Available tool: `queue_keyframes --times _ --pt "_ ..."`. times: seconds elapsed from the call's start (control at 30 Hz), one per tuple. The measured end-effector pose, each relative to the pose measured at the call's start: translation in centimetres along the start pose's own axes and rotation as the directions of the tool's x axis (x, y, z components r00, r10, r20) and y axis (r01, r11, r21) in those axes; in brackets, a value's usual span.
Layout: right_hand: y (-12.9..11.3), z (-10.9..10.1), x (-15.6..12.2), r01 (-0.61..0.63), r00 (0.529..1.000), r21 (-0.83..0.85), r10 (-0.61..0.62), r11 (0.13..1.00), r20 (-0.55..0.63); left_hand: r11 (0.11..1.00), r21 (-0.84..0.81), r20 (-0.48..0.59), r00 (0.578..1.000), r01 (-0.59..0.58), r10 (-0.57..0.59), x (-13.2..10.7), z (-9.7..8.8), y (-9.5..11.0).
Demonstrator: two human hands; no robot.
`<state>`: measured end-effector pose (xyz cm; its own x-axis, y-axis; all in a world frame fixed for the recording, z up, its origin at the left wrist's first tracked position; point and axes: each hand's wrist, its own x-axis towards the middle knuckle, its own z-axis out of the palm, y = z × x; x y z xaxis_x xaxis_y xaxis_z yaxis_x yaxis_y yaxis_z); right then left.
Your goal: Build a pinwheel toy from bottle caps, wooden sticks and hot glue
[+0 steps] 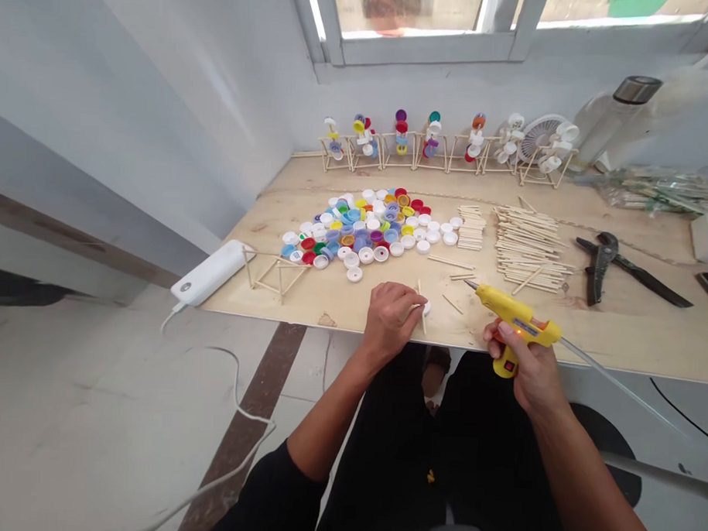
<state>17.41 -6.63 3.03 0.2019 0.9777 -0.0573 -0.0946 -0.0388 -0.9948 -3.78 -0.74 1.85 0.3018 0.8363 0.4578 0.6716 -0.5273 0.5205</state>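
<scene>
My right hand [536, 372] is wrapped round the handle of a yellow hot glue gun [506, 308], its nozzle pointing left over the table and a clear glue stick trailing from its back. Close to the table's front edge, my left hand [391, 319] has its fingers pressed together at a white bottle cap [427, 307]. A thin wooden stick [420, 286] crosses at that cap, partly hidden by the fingertips. Between the hands lies a loose short stick [452, 304]. More sticks [452, 263] rest just beyond.
Coloured bottle caps [367, 233] are heaped mid-table, beside stick piles [529, 248]. Black-handled pliers [606, 266] lie to the right. A stick frame [278, 274] and white power strip [214, 274] sit left. Cap wheels on stick stands [401, 147] line the wall, near a bottle [617, 124].
</scene>
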Motion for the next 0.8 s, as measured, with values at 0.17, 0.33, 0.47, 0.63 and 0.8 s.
queue_keyframes --times 0.17,0.33,0.47,0.63,0.8 --pt "0.2 0.0 -0.1 0.013 0.999 0.104 -0.01 0.994 -0.038 0.943 0.186 0.155 0.956 -0.274 0.247 2.8 1.4 1.2" --pt "0.3 -0.1 -0.1 0.032 0.999 0.154 -0.026 0.988 -0.042 0.767 0.371 0.351 0.844 -0.523 0.406 4.7 2.9 2.0" --pt "0.6 -0.2 -0.1 0.021 0.998 0.171 -0.011 0.985 -0.06 0.679 0.419 0.435 0.789 -0.603 0.433 5.2 3.3 2.4" --pt "0.5 -0.1 -0.2 0.019 0.997 0.203 -0.003 0.979 -0.08 0.663 0.425 0.451 0.779 -0.616 0.435 5.3 3.4 2.8" --pt "0.1 0.1 -0.3 0.006 0.996 0.203 0.013 0.979 -0.09 0.673 0.429 0.433 0.791 -0.602 0.431 5.3 3.5 3.0"
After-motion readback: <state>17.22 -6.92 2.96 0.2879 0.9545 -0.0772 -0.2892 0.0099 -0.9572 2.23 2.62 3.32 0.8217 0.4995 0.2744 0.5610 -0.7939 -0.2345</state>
